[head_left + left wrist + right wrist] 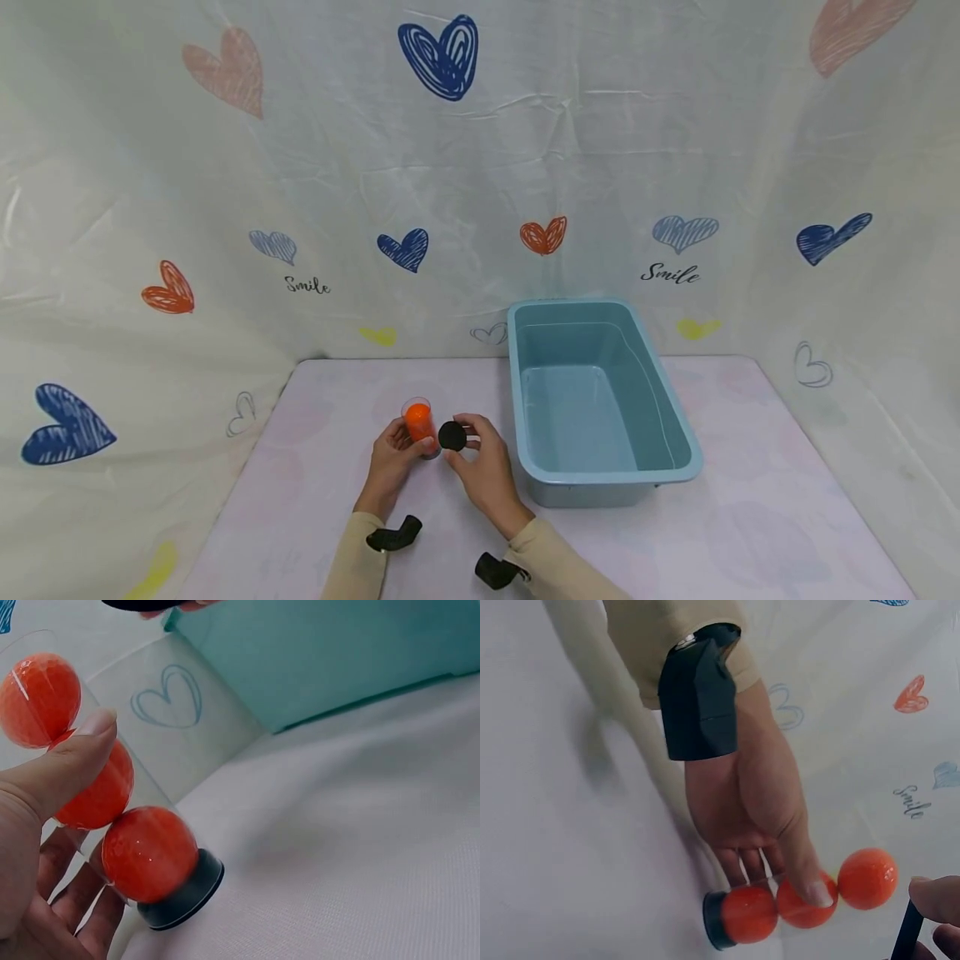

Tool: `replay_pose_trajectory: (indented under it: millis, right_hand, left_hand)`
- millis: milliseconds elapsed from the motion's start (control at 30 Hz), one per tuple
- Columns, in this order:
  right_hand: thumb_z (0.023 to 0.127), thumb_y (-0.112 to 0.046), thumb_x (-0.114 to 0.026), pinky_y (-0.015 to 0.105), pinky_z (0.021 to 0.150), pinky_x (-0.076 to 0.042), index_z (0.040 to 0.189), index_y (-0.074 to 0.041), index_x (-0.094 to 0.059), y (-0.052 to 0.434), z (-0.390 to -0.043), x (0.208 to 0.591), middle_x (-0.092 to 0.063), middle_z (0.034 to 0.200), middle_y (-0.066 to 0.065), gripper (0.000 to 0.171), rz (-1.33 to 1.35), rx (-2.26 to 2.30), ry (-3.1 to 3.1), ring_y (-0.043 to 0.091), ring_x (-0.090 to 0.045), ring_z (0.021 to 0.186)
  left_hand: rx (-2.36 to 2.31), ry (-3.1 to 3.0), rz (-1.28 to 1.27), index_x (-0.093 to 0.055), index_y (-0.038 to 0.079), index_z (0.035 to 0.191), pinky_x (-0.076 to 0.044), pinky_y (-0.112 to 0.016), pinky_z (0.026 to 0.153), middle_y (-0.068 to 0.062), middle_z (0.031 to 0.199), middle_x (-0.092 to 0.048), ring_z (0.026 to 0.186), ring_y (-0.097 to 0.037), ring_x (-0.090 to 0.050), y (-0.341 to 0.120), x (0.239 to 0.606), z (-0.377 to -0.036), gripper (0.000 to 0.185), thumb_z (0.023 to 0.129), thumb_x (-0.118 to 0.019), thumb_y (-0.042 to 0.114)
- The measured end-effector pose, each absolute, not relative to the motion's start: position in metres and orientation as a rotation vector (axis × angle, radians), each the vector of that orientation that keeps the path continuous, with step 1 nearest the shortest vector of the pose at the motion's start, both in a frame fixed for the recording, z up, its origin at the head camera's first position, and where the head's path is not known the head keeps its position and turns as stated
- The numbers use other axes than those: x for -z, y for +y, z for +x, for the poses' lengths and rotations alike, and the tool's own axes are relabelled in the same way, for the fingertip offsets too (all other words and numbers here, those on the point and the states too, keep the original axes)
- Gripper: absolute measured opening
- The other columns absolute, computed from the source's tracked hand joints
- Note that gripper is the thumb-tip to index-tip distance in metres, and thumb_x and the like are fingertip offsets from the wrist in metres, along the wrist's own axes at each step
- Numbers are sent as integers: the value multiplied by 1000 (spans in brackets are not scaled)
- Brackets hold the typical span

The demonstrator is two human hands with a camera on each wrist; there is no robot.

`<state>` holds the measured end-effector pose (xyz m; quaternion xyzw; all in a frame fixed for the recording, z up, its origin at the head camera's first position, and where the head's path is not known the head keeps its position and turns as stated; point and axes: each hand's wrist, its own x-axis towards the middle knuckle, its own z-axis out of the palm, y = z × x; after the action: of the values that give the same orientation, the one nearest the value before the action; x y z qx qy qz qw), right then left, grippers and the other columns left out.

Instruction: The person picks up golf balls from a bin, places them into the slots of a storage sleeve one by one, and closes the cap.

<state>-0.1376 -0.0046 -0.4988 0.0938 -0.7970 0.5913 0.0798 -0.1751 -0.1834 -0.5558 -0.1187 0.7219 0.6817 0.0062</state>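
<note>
A clear tube (157,799) with a black base holds three orange balls (150,855) in a row. My left hand (392,462) grips this tube, its thumb across the middle ball and its fingers around the far side. The tube's top end stands uncovered in the head view. Beside that end, my right hand (483,471) pinches a round black cap (452,436) by its edge between thumb and fingers. In the right wrist view the cap (908,930) appears edge-on, a short gap from the top ball (868,878).
A light blue plastic basin (540,478) stands on the table right of my hands, with nothing inside it. A pale patterned cloth (285,483) covers the table. Behind hangs a white curtain (480,183) printed with hearts. Each wrist wears a black camera mount (395,534).
</note>
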Motion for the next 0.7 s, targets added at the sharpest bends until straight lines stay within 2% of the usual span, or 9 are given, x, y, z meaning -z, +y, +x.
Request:
replay_pose_trajectory:
  millis: [200,367,700]
  right_hand:
    - [89,0,-83,45,102,-58,134,-2,-63,-11,-140,488,-66,132,13,49,304,-1815,-2316,29,-63,118]
    - [89,0,-82,45,103,-57,136,-2,-62,-19,-143,477,-66,133,12,50,303,-1865,-2266,28,-62,120]
    - [91,0,-80,44,105,-56,137,-3,-62,-32,-154,469,-66,134,11,49,326,-1897,-2237,27,-62,122]
  left_hand:
    - [-2131,2248,-370,-53,-1,147,-38,-55,122,-25,151,-56,139,-40,-52,-187,557,-176,62,93,-82,11]
    - [-2147,2250,-372,-54,-2,146,-43,-50,120,-24,149,-58,136,-37,-55,-187,557,-175,59,93,-79,5]
    - [-2155,2248,-381,-59,1,141,-44,-52,119,-22,145,-62,133,-36,-58,-186,560,-179,52,93,-79,3]
